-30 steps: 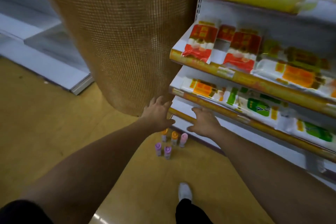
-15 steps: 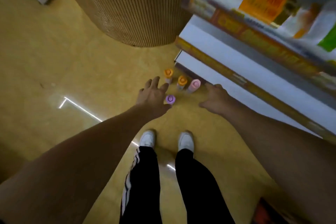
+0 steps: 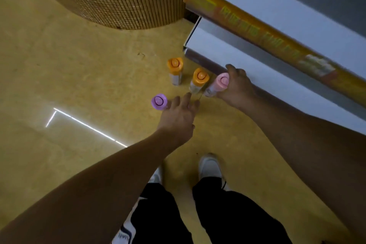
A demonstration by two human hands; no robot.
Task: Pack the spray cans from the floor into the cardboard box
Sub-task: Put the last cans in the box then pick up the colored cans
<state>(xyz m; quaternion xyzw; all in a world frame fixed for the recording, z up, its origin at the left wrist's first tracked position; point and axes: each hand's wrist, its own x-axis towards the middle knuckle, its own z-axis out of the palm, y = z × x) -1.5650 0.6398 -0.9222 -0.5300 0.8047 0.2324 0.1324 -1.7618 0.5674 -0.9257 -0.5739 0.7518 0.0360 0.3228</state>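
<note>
I am seeing the left hand (image 3: 178,117) reaching down, fingers spread, just beside the purple-capped spray can (image 3: 159,101) on the yellow floor (image 3: 79,69). The right hand (image 3: 236,87) is wrapping around the pink-capped spray can (image 3: 219,83). Beyond, two orange-capped cans (image 3: 200,79) are standing near the white shelf base (image 3: 247,69).

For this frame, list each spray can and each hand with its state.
Pink-capped can: upright, gripped by right hand.
Purple-capped can: upright, beside left hand, not gripped.
Two orange-capped cans: upright, untouched.
Left hand: open, reaching.
</note>
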